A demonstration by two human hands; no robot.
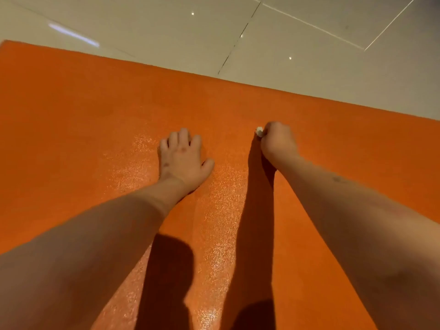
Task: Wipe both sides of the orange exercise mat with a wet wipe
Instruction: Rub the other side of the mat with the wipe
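Note:
The orange exercise mat lies flat on the floor and fills most of the view. Its surface glistens in streaks between and around my arms. My left hand rests flat on the mat near the middle, fingers spread and straight. To its right, my right hand is curled into a fist on the mat and grips a white wet wipe. Only a small bunched tip of the wipe shows at the fist's left side; the rest is hidden inside the hand.
Pale glossy floor tiles with dark grout lines lie beyond the mat's far edge, which runs diagonally from upper left to right. Dark shadows of my arms fall on the mat near the bottom.

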